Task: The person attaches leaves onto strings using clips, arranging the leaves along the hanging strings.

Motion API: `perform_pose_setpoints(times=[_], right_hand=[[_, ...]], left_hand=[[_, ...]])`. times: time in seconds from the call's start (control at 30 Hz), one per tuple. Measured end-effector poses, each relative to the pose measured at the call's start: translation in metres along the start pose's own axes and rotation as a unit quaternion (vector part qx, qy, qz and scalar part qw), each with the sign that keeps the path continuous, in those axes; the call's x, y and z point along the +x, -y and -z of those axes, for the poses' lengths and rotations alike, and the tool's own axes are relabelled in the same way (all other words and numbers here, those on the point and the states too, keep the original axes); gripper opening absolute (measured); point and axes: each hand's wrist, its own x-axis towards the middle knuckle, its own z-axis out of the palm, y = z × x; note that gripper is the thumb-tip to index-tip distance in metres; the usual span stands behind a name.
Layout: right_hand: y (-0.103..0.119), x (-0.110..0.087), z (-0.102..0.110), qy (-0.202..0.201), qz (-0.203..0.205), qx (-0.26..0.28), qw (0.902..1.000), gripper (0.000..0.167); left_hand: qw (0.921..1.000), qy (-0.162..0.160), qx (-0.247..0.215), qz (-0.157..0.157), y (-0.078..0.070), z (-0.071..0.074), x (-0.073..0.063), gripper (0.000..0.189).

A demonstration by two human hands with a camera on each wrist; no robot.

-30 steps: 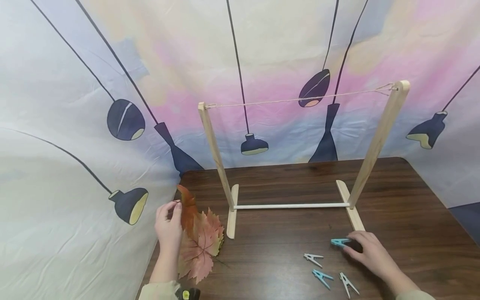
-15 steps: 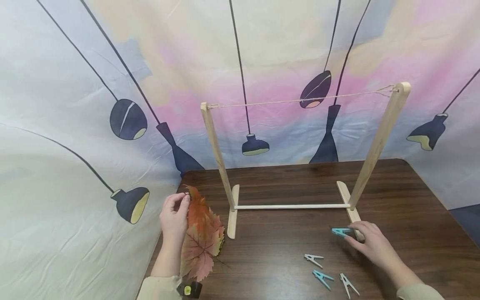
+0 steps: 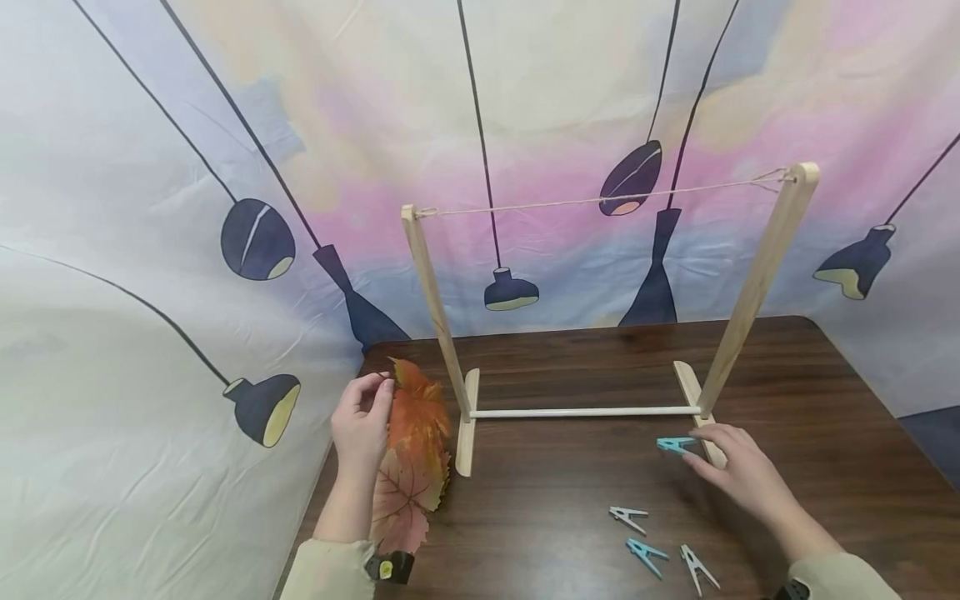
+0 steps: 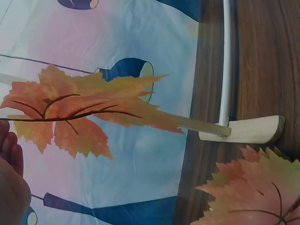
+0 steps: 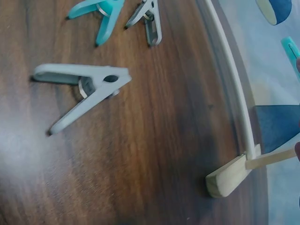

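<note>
An orange artificial leaf (image 3: 418,414) hangs from my left hand (image 3: 363,427), whose thumb and finger pinch its thin dark stem. The left wrist view shows this orange leaf (image 4: 79,110) spread out, clear of the table. Below it, pinkish leaves (image 3: 401,496) lie on the table. My right hand (image 3: 746,475) pinches a blue clothespin (image 3: 675,445) between thumb and fingers, near the right foot of the wooden frame. Only the clothespin's tip (image 5: 290,48) shows at the edge of the right wrist view.
A wooden frame (image 3: 757,292) with a string (image 3: 555,202) between its post tops and a white rod (image 3: 585,412) stands on the brown table (image 3: 555,475). Loose on the table lie a blue clothespin (image 3: 647,557) and two grey ones, one grey clothespin (image 3: 699,570) nearest the front edge.
My left hand has risen and shifted right, lifting the orange leaf off the pile. My right hand has moved farther back over the table with the blue clothespin.
</note>
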Motion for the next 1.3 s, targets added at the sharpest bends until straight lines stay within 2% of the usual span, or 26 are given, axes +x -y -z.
perform_pose_setpoints(times=[0.1,0.27,0.33,0.43,0.57,0.63,0.73,0.8,0.97,1.03,1.17,1.3], right_hand=[[0.004,0.004,0.002,-0.001,-0.002,0.0,1.0,0.035],[0.013,0.012,0.007,-0.01,0.0,0.003,0.9999,0.036],[0.018,0.016,0.01,-0.016,0.002,0.009,0.9998,0.036],[0.026,0.021,0.013,-0.023,-0.003,0.013,0.9997,0.037],[0.039,0.025,0.018,-0.036,-0.035,0.041,0.9979,0.037],[0.046,0.026,0.02,-0.046,-0.054,0.055,0.996,0.037],[0.056,0.03,0.026,-0.062,-0.064,0.074,0.9933,0.037],[0.062,0.033,0.03,-0.065,-0.067,0.08,0.9924,0.037],[0.074,0.038,0.04,-0.071,-0.064,0.104,0.99,0.035],[0.076,0.039,0.042,-0.076,-0.057,0.11,0.9895,0.034],[0.079,0.042,0.045,-0.082,-0.049,0.109,0.9894,0.034],[0.083,0.045,0.049,-0.084,-0.049,0.117,0.9884,0.034]], left_hand=[[0.9993,0.01,-0.024,-0.026,-0.003,-0.005,0.002,0.009],[0.9978,0.029,-0.025,-0.054,-0.01,-0.014,0.007,0.002],[0.9975,0.042,-0.025,-0.051,-0.015,-0.018,0.009,0.004],[0.9969,0.06,-0.025,-0.044,-0.032,-0.024,0.011,0.006],[0.9956,0.087,-0.017,-0.029,-0.052,-0.031,0.011,0.005],[0.9948,0.098,-0.024,-0.015,-0.056,-0.034,0.012,0.005],[0.9933,0.106,-0.047,0.005,-0.054,-0.038,0.014,0.005],[0.9923,0.107,-0.062,0.0,-0.049,-0.041,0.016,0.004],[0.9903,0.118,-0.066,-0.033,-0.059,-0.043,0.017,0.006],[0.9891,0.127,-0.067,-0.031,-0.061,-0.044,0.017,0.006],[0.9844,0.157,-0.077,-0.016,-0.05,-0.046,0.019,0.007],[0.9794,0.186,-0.075,-0.025,-0.049,-0.046,0.02,0.013]])
